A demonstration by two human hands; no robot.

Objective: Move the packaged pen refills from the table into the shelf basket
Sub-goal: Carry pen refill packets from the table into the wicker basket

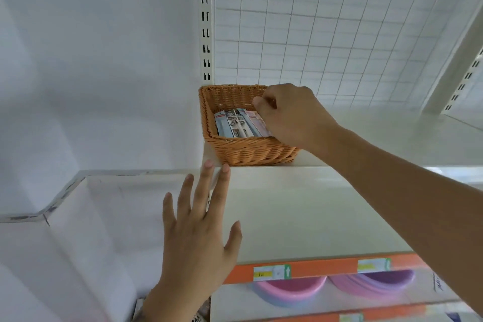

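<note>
Presently, the right hand (290, 112) reaches into the wicker basket (243, 150) on the white shelf (300, 204), fingers curled over the packaged pen refills (239, 123) lying inside; whether it grips them cannot be told. Left hand (198, 238) is released, fingers spread, fingertips at the shelf's near-left edge.
</note>
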